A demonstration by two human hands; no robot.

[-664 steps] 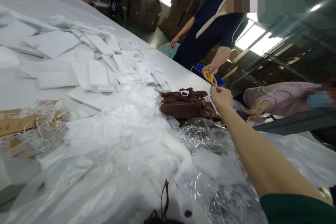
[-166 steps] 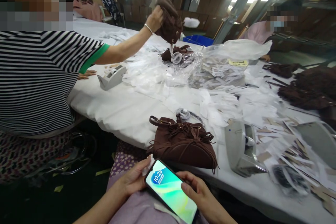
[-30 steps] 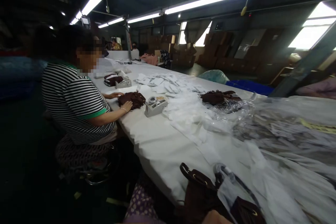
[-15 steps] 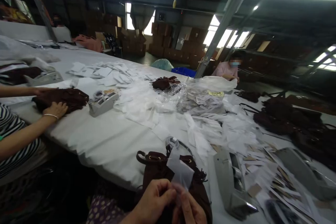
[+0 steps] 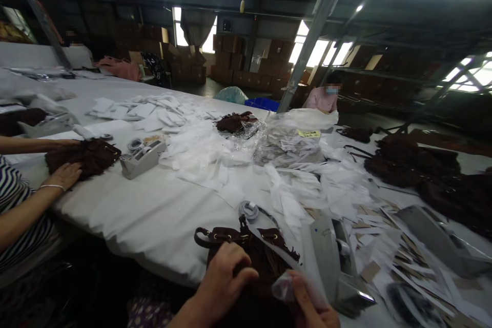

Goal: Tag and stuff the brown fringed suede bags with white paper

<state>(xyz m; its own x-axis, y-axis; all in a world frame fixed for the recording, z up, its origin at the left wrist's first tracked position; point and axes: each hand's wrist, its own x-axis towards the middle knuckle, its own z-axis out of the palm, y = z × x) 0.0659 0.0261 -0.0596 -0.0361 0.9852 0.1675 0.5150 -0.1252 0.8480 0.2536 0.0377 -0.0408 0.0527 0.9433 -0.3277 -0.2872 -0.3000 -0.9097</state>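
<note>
I am looking down at a dark brown bag, which is lying at the near edge of the tabletop, right below my hands. It is showing a suede-like surface, gold eyelets along its top, thin fringe hanging at the right and a short looped handle at the left. With my right hand I am pinching a translucent white wrap, bunched at the fingertips and trailing over the bag's right side. My left hand is curling over the bag, thumb standing apart from the fingers; I cannot tell whether it is holding anything. Just beyond the bag, a plastic-wrapped coil is lying.

To the right, a grey tape dispenser is standing with a roll inside; farther left, another dispenser is carrying its own. A clear plastic heap is enclosing greyish-white strips under a yellow label. I cannot see into the blue bin behind.

Flat white pads are lying scattered, wrinkled white cloth is covering the tabletop, and a co-worker's hands are resting on another brown bag.
</note>
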